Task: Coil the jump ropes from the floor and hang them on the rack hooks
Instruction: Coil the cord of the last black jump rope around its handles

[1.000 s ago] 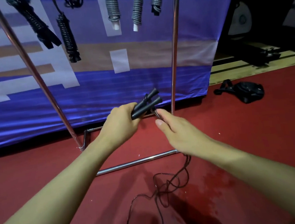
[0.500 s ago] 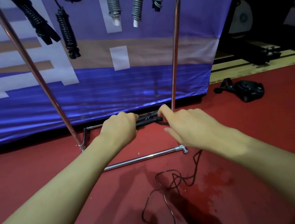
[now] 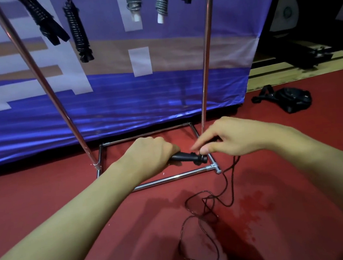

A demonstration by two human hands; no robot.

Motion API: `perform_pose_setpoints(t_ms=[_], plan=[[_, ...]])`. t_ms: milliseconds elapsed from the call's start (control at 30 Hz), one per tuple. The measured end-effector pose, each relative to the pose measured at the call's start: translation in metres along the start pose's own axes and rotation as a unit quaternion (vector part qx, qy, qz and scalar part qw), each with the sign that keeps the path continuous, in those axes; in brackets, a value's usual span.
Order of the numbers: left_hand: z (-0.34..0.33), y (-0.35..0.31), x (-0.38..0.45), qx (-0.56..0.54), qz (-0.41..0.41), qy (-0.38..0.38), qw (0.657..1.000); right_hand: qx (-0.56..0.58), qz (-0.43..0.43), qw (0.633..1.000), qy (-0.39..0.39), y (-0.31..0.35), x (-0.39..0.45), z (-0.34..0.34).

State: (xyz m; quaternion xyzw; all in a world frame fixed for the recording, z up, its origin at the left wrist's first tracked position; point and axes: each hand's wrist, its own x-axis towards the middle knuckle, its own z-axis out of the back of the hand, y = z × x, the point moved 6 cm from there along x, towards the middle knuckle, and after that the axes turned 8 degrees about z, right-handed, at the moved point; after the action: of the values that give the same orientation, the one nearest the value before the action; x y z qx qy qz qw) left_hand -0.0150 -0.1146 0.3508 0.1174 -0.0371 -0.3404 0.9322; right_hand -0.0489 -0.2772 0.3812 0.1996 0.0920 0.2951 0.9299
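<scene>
My left hand (image 3: 150,152) grips the black jump rope handles (image 3: 189,158), which lie about level and point right. My right hand (image 3: 235,137) pinches the thin dark cord (image 3: 226,184) right at the handles' tips. From under that hand the cord drops to the red floor and lies there in loose tangled loops. Both hands hover low over the base of the chrome rack (image 3: 170,178). Several coiled ropes hang at the rack's top: black ones (image 3: 78,32) on the left, grey ones (image 3: 133,0) in the middle.
The rack's two chrome uprights (image 3: 206,50) rise in front of a blue and white banner (image 3: 122,96). A black bag (image 3: 288,99) lies on the red floor to the right. Behind it are wooden boards and dark equipment.
My left hand has lowered the handles from tilted up to about level. My right hand moved onto the cord at their tips and drew it up, so the loops on the floor shifted.
</scene>
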Motion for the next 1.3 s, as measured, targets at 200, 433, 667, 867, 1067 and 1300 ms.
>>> perform_pose_setpoints(t_ms=[200, 433, 667, 867, 1067, 1300], plan=[[0.005, -0.001, -0.001, 0.002, -0.02, -0.064, 0.998, 0.122, -0.068, 0.989, 0.038, -0.016, -0.004, -0.004], [0.019, 0.003, -0.004, -0.029, -0.065, -0.175, 0.982, 0.322, -0.089, 0.942, 0.032, -0.019, -0.004, -0.014], [0.015, 0.014, 0.0, -0.036, -0.021, -0.14, 0.989, 0.45, -0.148, 0.881, -0.003, -0.021, -0.005, -0.027], [0.019, 0.006, -0.001, -0.045, -0.029, -0.132, 0.99, 0.488, -0.149, 0.86, -0.004, -0.012, -0.003, -0.027], [0.0, -0.005, 0.002, -0.016, -0.054, -0.131, 0.99, 0.452, -0.16, 0.876, 0.055, -0.009, -0.003, -0.039], [-0.001, 0.002, 0.0, -0.087, -0.113, -0.135, 0.98, 0.461, -0.135, 0.873, 0.082, -0.006, -0.002, -0.044]])
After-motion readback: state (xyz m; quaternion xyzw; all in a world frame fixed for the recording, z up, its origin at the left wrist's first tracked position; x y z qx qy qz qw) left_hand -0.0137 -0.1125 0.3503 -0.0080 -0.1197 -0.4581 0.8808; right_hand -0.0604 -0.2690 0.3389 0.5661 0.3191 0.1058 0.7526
